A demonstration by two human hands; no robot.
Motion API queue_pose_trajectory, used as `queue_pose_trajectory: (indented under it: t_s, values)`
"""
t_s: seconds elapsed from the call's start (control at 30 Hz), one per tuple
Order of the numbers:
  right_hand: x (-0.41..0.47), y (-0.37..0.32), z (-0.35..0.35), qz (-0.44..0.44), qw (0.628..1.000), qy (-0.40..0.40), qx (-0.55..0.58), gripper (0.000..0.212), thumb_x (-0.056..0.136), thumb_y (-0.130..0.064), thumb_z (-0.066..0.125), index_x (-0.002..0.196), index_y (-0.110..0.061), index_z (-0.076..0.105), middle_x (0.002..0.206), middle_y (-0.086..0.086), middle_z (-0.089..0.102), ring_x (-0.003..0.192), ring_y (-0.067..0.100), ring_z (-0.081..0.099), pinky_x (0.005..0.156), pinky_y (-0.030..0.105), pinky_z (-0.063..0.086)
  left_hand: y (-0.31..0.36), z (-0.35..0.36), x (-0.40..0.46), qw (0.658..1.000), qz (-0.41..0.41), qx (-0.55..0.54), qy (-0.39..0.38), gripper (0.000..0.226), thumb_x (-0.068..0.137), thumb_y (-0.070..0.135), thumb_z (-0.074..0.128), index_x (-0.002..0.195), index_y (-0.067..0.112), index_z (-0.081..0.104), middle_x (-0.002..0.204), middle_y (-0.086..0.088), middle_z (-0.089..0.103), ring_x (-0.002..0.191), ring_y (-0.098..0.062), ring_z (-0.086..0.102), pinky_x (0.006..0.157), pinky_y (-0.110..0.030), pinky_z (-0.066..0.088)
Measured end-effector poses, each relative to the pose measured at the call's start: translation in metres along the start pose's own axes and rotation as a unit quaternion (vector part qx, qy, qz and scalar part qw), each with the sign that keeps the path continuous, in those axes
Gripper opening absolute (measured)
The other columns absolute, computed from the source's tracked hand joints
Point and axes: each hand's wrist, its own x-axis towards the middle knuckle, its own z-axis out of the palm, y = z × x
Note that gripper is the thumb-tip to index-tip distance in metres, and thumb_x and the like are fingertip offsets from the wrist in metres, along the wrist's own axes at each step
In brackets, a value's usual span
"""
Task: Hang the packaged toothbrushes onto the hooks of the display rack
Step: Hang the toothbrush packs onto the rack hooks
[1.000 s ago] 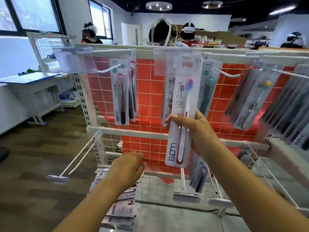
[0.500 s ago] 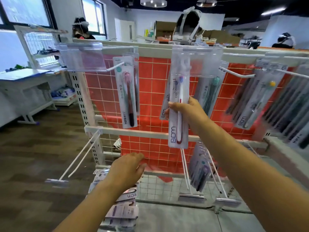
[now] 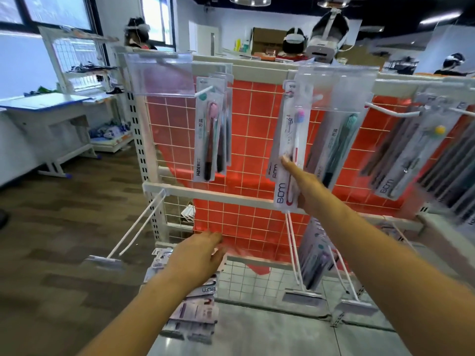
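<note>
One toothbrush pack (image 3: pixel 288 160), long axis upright, is being gripped low by the right hand (image 3: pixel 305 186); its hook (image 3: pixel 318 97) lies directly above, while the left hand (image 3: pixel 198 255) is being held slack and empty.

Bright daylight from windows (image 3: pixel 59 11) plus ceiling lamps (image 3: pixel 250 0); glare on plastic sleeves (image 3: pixel 159 73); wide-angle bending, motion blur at right edge.

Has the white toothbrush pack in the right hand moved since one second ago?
Yes. The pack went up and back toward the red grid panel; its top now sits behind the clear tag on the upper hook, held by the right hand.
</note>
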Motion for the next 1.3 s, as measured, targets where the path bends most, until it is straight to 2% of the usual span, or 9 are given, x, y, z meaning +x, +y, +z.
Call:
queue_pose_trajectory:
  t_s: [0.13, 0.2, 0.23, 0.3, 0.4, 0.53, 0.77, 1.0, 1.3]
  values:
    - [0.004, 0.015, 0.008, 0.017, 1.000, 0.011, -0.012, 0.075, 0.050, -0.071, 0.070, 0.100, -0.015, 0.062, 0.095, 0.012, 0.067, 0.093, 0.030, 0.064, 0.085, 0.048, 0.052, -0.007, -0.001, -0.009, 1.000, -0.009, -0.004, -0.001, 0.031, 0.097, 0.036, 0.041, 0.123, 0.024, 0.052, 0.121, 0.006, 0.059, 0.109, -0.012, 0.055, 0.087, -0.025, 0.042]
    - [0.003, 0.028, 0.010, 0.039, 0.999, -0.012, -0.021, 0.067, 0.060, -0.059, 0.073, 0.106, -0.012, 0.059, 0.092, 0.010, 0.067, 0.078, 0.023, 0.066, 0.067, 0.034, 0.052, -0.013, -0.001, -0.015, 1.000, -0.021, -0.007, -0.007, 0.032, 0.097, 0.036, 0.041, 0.125, 0.024, 0.051, 0.122, 0.006, 0.058, 0.110, -0.011, 0.054, 0.089, -0.025, 0.042]
    - [0.002, 0.036, 0.011, 0.057, 0.998, -0.039, -0.007, 0.056, 0.067, -0.049, 0.073, 0.105, -0.011, 0.058, 0.081, 0.007, 0.067, 0.065, 0.018, 0.062, 0.060, 0.027, 0.046, -0.016, 0.000, -0.017, 1.000, -0.027, -0.006, -0.011, 0.033, 0.097, 0.036, 0.041, 0.126, 0.024, 0.051, 0.123, 0.006, 0.058, 0.111, -0.011, 0.054, 0.090, -0.025, 0.042]
    - [0.003, 0.057, 0.015, 0.091, 0.991, -0.094, 0.010, 0.028, 0.076, -0.029, 0.069, 0.095, -0.011, 0.058, 0.064, 0.001, 0.056, 0.055, 0.015, 0.048, 0.059, 0.024, 0.035, -0.025, 0.002, -0.022, 0.999, -0.040, 0.003, -0.017, 0.033, 0.097, 0.037, 0.041, 0.125, 0.023, 0.051, 0.123, 0.005, 0.058, 0.111, -0.012, 0.053, 0.091, -0.026, 0.042]
    - [0.001, 0.088, 0.029, 0.149, 0.982, -0.116, -0.028, 0.009, 0.086, -0.016, 0.062, 0.091, -0.010, 0.058, 0.067, 0.003, 0.055, 0.061, 0.017, 0.048, 0.064, 0.028, 0.039, -0.039, 0.007, -0.029, 0.997, -0.068, 0.019, -0.028, 0.032, 0.097, 0.037, 0.041, 0.124, 0.022, 0.050, 0.124, 0.003, 0.057, 0.112, -0.015, 0.053, 0.089, -0.029, 0.043]
    - [-0.006, 0.111, 0.054, 0.174, 0.972, -0.146, -0.065, 0.013, 0.089, -0.011, 0.057, 0.101, -0.008, 0.058, 0.080, 0.007, 0.064, 0.072, 0.020, 0.059, 0.070, 0.033, 0.048, -0.059, 0.015, -0.042, 0.993, -0.109, 0.026, -0.039, 0.031, 0.096, 0.037, 0.042, 0.122, 0.022, 0.052, 0.120, 0.001, 0.059, 0.108, -0.018, 0.055, 0.085, -0.031, 0.045]
    - [-0.012, 0.144, 0.087, 0.188, 0.959, -0.185, -0.105, 0.019, 0.088, -0.013, 0.060, 0.107, -0.011, 0.059, 0.089, 0.007, 0.068, 0.077, 0.019, 0.064, 0.067, 0.029, 0.050, -0.088, 0.041, -0.075, 0.983, -0.168, 0.015, -0.077, 0.034, 0.095, 0.038, 0.043, 0.125, 0.023, 0.051, 0.125, 0.000, 0.057, 0.111, -0.021, 0.055, 0.084, -0.031, 0.045]
    - [-0.015, 0.180, 0.114, 0.208, 0.946, -0.201, -0.146, 0.014, 0.084, -0.011, 0.066, 0.096, -0.013, 0.059, 0.078, 0.005, 0.067, 0.071, 0.020, 0.063, 0.063, 0.026, 0.045, -0.116, 0.072, -0.096, 0.966, -0.218, 0.016, -0.140, 0.030, 0.096, 0.036, 0.042, 0.119, 0.019, 0.052, 0.119, -0.005, 0.059, 0.107, -0.026, 0.056, 0.081, -0.034, 0.047]
    - [-0.010, 0.231, 0.155, 0.228, 0.909, -0.239, -0.255, 0.020, 0.084, -0.011, 0.066, 0.103, -0.012, 0.058, 0.078, 0.007, 0.064, 0.065, 0.017, 0.057, 0.056, 0.023, 0.037, -0.143, 0.125, -0.112, 0.952, -0.239, 0.017, -0.193, 0.032, 0.096, 0.034, 0.041, 0.119, 0.017, 0.052, 0.117, -0.005, 0.058, 0.106, -0.026, 0.057, 0.080, -0.034, 0.047]
